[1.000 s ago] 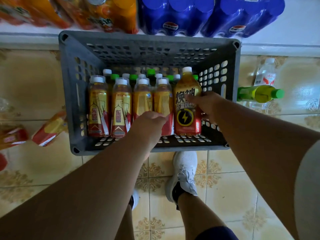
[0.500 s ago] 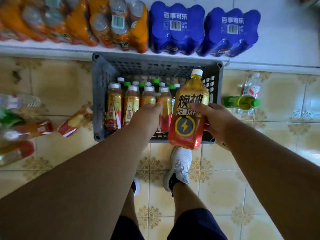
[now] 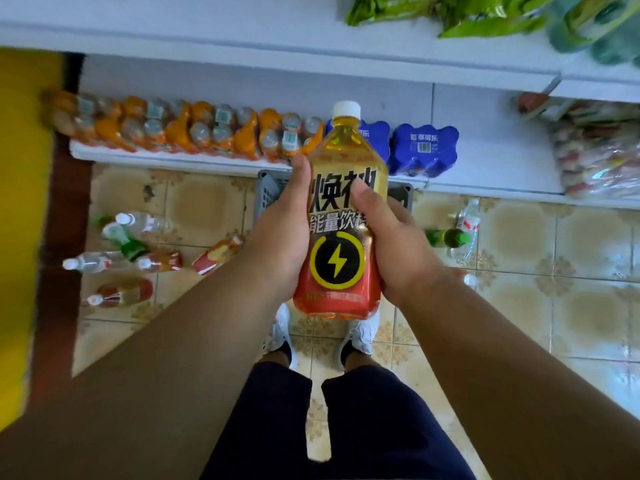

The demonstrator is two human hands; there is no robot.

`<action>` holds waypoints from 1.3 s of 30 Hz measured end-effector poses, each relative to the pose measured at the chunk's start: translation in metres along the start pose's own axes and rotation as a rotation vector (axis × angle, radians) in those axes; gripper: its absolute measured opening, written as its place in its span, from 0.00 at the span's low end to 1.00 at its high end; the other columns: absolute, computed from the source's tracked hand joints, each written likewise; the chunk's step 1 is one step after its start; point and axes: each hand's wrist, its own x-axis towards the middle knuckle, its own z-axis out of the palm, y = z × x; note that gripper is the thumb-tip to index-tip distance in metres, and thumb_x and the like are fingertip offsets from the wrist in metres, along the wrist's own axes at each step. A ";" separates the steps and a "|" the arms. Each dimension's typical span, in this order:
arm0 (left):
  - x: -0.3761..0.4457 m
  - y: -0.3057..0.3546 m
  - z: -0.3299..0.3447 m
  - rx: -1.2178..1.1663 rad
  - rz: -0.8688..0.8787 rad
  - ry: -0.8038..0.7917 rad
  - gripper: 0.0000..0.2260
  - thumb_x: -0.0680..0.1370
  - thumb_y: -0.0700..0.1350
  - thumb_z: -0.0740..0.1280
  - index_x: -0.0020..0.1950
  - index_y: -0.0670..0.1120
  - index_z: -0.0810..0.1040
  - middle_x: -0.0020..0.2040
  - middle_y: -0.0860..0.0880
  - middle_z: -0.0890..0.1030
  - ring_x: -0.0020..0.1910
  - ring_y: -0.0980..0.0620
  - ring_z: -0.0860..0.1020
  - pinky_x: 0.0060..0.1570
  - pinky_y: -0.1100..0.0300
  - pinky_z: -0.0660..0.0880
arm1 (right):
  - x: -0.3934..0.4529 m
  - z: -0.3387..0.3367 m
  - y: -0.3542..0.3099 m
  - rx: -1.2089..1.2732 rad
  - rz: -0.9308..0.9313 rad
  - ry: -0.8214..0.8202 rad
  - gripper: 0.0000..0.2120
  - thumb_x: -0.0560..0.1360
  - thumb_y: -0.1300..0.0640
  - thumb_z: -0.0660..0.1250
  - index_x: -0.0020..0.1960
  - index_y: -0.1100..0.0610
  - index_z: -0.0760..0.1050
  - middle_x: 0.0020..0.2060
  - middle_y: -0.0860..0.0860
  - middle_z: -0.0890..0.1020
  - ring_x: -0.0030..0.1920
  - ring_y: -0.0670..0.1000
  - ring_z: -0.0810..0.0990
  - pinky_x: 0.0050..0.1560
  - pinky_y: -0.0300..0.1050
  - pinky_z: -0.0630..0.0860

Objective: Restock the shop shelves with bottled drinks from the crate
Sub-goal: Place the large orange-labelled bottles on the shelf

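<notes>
Bottle (image 3: 341, 216): amber top, red base, white cap, black-yellow lightning roundel. Crate (image 3: 268, 192) grey. Floor tiles (image 3: 519, 237) beige, ornamented.

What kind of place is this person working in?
Most likely a small shop: white shelves carry shrink-wrapped orange drink packs and blue wrapped can packs, while loose plastic bottles lie on the tiled floor.

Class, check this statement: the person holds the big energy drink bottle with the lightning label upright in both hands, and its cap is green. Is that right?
Not quite. The head view shows the energy drink bottle upright between the left hand and right hand, but its cap is white, not green.
</notes>
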 end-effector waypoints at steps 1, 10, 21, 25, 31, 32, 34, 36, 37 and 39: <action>-0.021 0.010 0.002 0.000 0.032 0.007 0.30 0.69 0.76 0.60 0.54 0.56 0.85 0.53 0.44 0.87 0.52 0.41 0.86 0.59 0.38 0.78 | -0.016 0.005 -0.009 0.004 -0.022 -0.017 0.20 0.77 0.45 0.69 0.61 0.58 0.78 0.51 0.57 0.87 0.50 0.59 0.87 0.51 0.56 0.83; -0.166 0.086 0.022 0.055 0.313 0.099 0.25 0.76 0.73 0.55 0.41 0.60 0.86 0.42 0.49 0.88 0.40 0.50 0.87 0.37 0.54 0.82 | -0.129 0.044 -0.090 -0.025 -0.211 -0.140 0.29 0.70 0.41 0.72 0.63 0.59 0.78 0.53 0.59 0.86 0.52 0.62 0.86 0.54 0.62 0.82; -0.284 0.170 0.017 -0.074 0.638 0.258 0.28 0.65 0.79 0.57 0.47 0.63 0.85 0.45 0.51 0.88 0.44 0.49 0.87 0.46 0.49 0.82 | -0.225 0.105 -0.194 -0.216 -0.538 -0.379 0.33 0.68 0.30 0.67 0.62 0.53 0.78 0.54 0.55 0.86 0.54 0.58 0.86 0.59 0.63 0.79; -0.316 0.192 -0.011 -0.142 0.713 0.299 0.33 0.62 0.80 0.59 0.52 0.60 0.84 0.49 0.50 0.88 0.49 0.46 0.87 0.56 0.41 0.80 | -0.245 0.149 -0.215 -0.286 -0.602 -0.429 0.31 0.70 0.31 0.66 0.61 0.53 0.78 0.51 0.54 0.87 0.51 0.57 0.87 0.56 0.62 0.81; -0.349 0.230 -0.085 -0.187 0.854 0.318 0.32 0.64 0.78 0.60 0.55 0.60 0.84 0.52 0.49 0.87 0.53 0.46 0.86 0.58 0.41 0.78 | -0.261 0.243 -0.228 -0.339 -0.695 -0.473 0.30 0.69 0.29 0.65 0.59 0.51 0.78 0.48 0.51 0.87 0.47 0.55 0.88 0.55 0.60 0.82; -0.352 0.234 -0.097 -0.182 0.874 0.304 0.31 0.65 0.78 0.60 0.55 0.60 0.84 0.52 0.49 0.87 0.53 0.46 0.86 0.58 0.42 0.79 | -0.261 0.256 -0.226 -0.324 -0.696 -0.469 0.31 0.68 0.28 0.66 0.59 0.51 0.78 0.49 0.52 0.87 0.48 0.55 0.87 0.56 0.60 0.81; -0.359 0.242 -0.128 -0.154 0.877 0.299 0.31 0.66 0.78 0.59 0.55 0.60 0.83 0.52 0.50 0.87 0.52 0.47 0.86 0.58 0.43 0.79 | -0.259 0.290 -0.219 -0.286 -0.693 -0.470 0.33 0.66 0.28 0.67 0.60 0.51 0.78 0.50 0.53 0.87 0.49 0.57 0.87 0.57 0.62 0.80; -0.366 0.251 -0.161 -0.135 0.872 0.318 0.33 0.65 0.79 0.58 0.58 0.60 0.82 0.52 0.50 0.87 0.53 0.48 0.86 0.58 0.42 0.79 | -0.259 0.324 -0.212 -0.260 -0.691 -0.498 0.34 0.67 0.29 0.67 0.61 0.52 0.79 0.51 0.55 0.87 0.50 0.59 0.87 0.58 0.63 0.80; -0.370 0.256 -0.178 -0.125 0.880 0.319 0.33 0.66 0.79 0.57 0.59 0.60 0.82 0.52 0.51 0.87 0.53 0.48 0.86 0.58 0.42 0.79 | -0.260 0.342 -0.210 -0.255 -0.700 -0.513 0.33 0.67 0.29 0.67 0.61 0.53 0.79 0.51 0.56 0.87 0.51 0.59 0.87 0.58 0.64 0.80; -0.381 0.268 -0.211 -0.109 0.896 0.322 0.32 0.69 0.77 0.55 0.59 0.59 0.82 0.51 0.50 0.87 0.52 0.47 0.86 0.58 0.42 0.79 | -0.263 0.379 -0.209 -0.251 -0.726 -0.521 0.33 0.68 0.30 0.67 0.61 0.54 0.79 0.52 0.56 0.86 0.51 0.60 0.86 0.58 0.64 0.80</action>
